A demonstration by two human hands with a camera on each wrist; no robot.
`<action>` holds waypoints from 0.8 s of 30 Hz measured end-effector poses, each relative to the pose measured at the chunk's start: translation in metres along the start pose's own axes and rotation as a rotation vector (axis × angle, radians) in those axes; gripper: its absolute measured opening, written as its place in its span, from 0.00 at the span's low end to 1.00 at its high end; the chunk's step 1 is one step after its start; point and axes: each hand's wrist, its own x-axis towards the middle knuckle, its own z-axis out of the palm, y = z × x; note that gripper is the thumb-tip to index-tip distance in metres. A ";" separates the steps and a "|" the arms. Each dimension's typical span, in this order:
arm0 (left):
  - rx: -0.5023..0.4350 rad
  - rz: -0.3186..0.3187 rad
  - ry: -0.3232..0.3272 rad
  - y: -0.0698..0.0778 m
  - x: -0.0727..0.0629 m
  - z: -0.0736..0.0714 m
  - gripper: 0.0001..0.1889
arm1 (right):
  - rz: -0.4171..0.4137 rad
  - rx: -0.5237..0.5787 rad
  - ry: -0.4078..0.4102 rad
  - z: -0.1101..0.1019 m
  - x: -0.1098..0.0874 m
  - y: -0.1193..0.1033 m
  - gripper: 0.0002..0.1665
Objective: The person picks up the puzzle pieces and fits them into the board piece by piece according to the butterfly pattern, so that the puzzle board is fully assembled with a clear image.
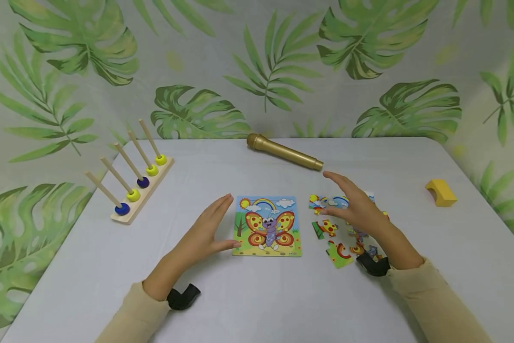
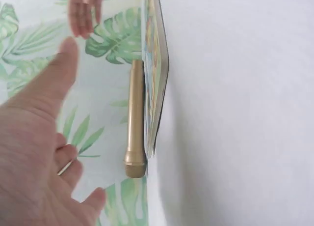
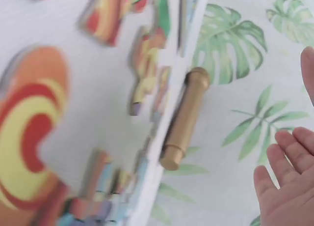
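Note:
My left hand [image 1: 203,238] is held beside the left edge of a square butterfly picture board [image 1: 270,226], fingers straight and thumb spread, holding nothing. Over several loose puzzle pieces [image 1: 338,253] to the right of that board hovers my right hand [image 1: 357,207], its thumb and fingers apart and nothing between them. It partly hides the pieces beneath. In the left wrist view the board appears edge-on [image 2: 159,78], apart from the left hand [image 2: 34,118]. The right wrist view shows a swirl-patterned puzzle piece [image 3: 27,132] close up, away from the right hand [image 3: 289,172].
A gold toy microphone [image 1: 287,152] lies behind the board and pieces. At the left of the white table [image 1: 257,300] stands a wooden peg rack [image 1: 128,215] with blue and yellow beads. A yellow arch block [image 1: 446,193] lies at the right. Leaf-patterned cloth [image 1: 265,71] hangs behind.

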 end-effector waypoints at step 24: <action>-0.115 -0.050 -0.156 -0.029 -0.006 0.026 0.46 | 0.248 0.015 -0.171 0.024 0.000 0.052 0.37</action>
